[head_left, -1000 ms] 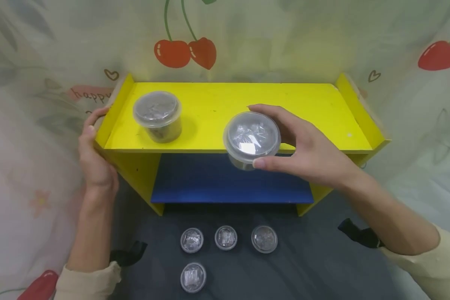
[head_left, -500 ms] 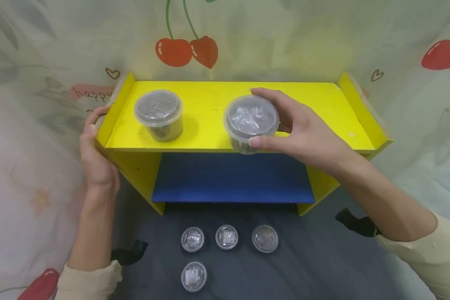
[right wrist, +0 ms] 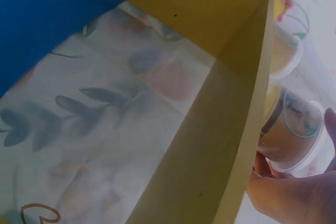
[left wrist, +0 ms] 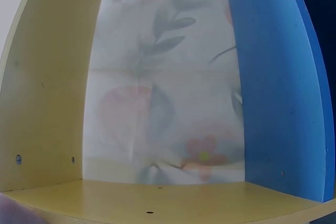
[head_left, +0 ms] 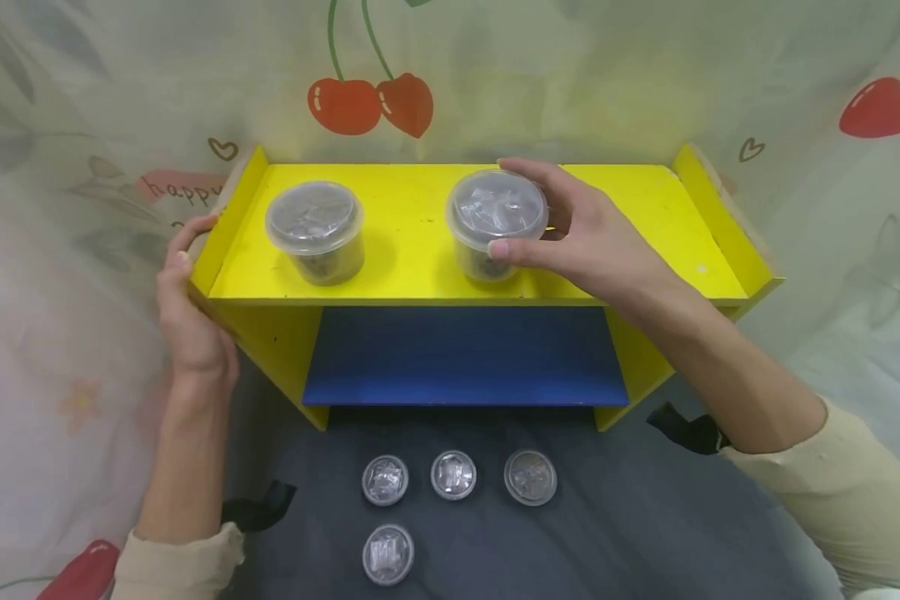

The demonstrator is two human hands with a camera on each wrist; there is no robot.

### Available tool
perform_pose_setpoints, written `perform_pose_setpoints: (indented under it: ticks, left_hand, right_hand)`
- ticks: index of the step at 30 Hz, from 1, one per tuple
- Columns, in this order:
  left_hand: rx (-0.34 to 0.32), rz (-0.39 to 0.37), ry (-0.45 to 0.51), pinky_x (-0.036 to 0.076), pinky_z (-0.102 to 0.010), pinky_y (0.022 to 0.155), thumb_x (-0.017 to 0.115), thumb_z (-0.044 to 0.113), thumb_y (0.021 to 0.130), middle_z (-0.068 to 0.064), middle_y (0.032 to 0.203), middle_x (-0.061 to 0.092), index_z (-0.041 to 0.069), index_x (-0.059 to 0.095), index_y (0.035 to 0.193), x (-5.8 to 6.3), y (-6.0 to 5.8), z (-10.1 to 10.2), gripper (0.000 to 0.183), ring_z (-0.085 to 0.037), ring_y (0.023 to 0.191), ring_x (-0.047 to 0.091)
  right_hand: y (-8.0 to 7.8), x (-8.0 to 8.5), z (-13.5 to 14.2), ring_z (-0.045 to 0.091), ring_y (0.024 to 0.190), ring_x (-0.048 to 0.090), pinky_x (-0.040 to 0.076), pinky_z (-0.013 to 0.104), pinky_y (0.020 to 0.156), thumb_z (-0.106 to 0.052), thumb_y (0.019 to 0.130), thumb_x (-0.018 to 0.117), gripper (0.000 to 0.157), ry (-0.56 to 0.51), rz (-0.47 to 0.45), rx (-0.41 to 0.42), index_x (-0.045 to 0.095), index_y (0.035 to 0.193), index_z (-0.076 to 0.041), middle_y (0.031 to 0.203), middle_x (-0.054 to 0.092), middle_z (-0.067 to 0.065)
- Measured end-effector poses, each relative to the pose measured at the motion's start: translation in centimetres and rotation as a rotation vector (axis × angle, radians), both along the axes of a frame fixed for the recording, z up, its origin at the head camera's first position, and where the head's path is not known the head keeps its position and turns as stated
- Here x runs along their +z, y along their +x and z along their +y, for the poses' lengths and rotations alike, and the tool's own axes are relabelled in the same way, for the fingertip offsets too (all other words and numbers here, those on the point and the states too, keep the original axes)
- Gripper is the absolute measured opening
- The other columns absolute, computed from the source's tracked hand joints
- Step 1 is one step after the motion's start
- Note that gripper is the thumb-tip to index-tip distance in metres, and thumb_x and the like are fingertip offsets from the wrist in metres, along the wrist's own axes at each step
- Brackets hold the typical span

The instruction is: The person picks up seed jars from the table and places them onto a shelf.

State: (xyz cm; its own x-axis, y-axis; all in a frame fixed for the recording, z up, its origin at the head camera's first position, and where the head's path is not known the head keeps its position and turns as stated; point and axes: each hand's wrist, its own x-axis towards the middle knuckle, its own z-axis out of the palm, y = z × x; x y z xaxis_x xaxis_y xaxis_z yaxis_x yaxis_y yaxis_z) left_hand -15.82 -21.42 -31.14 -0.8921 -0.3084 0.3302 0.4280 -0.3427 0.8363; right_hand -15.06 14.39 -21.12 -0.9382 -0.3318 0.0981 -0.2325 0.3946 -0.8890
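A yellow shelf unit (head_left: 622, 287) with a blue lower board stands ahead of me. My left hand (head_left: 191, 312) grips the outer edge of its left side panel. On the top board, towards the left, sits a lidded clear plastic tub (head_left: 317, 221) with dark contents. My right hand (head_left: 596, 237) holds a similar lidded tub (head_left: 487, 208) by its side, thumb in front and fingers behind, at the middle of the top board. Its base appears to touch the board. The right wrist view shows the held tub (right wrist: 291, 135) beyond the yellow edge.
On the dark cloth in front of the shelf lie several smaller round lidded tubs (head_left: 386, 554). The blue board (head_left: 465, 358) lies below the top one. Raised yellow side panels (head_left: 723, 225) bound the top board. A printed curtain (head_left: 540, 92) hangs behind.
My right hand has carried the tub back and away from me, from in front of the top board's edge onto the board. The left hand keeps its grip on the side panel.
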Motion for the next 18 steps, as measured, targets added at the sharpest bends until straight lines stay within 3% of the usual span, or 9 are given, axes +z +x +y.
perform_pose_setpoints:
  ticks: [7, 18]
  left_hand:
    - [-0.012, 0.003, 0.050, 0.049, -0.024, 0.063, 0.038, 0.026, 0.099, -0.016, 0.105, 0.062, 0.005, 0.059, 0.131, -0.1, 0.1, 0.0, 0.044, -0.017, 0.073, 0.057]
    - [-0.017, 0.009, 0.045, 0.049, -0.025, 0.064, 0.039, 0.027, 0.099, -0.016, 0.105, 0.061, 0.005, 0.059, 0.131, 0.0, 0.1, 0.1, 0.044, -0.017, 0.075, 0.057]
  right_hand:
    - [-1.0, -0.8, -0.2, 0.020, 0.120, 0.052, 0.039, 0.040, 0.103, -0.029, 0.085, 0.078, 0.078, -0.003, -0.034, -0.029, 0.039, 0.151, -0.021, 0.137, 0.053, 0.002]
    - [-1.4, -1.4, -0.5, 0.024, 0.116, 0.055, 0.044, 0.038, 0.096, -0.026, 0.084, 0.079, 0.077, -0.033, -0.078, -0.033, 0.039, 0.150, -0.017, 0.135, 0.053, 0.004]
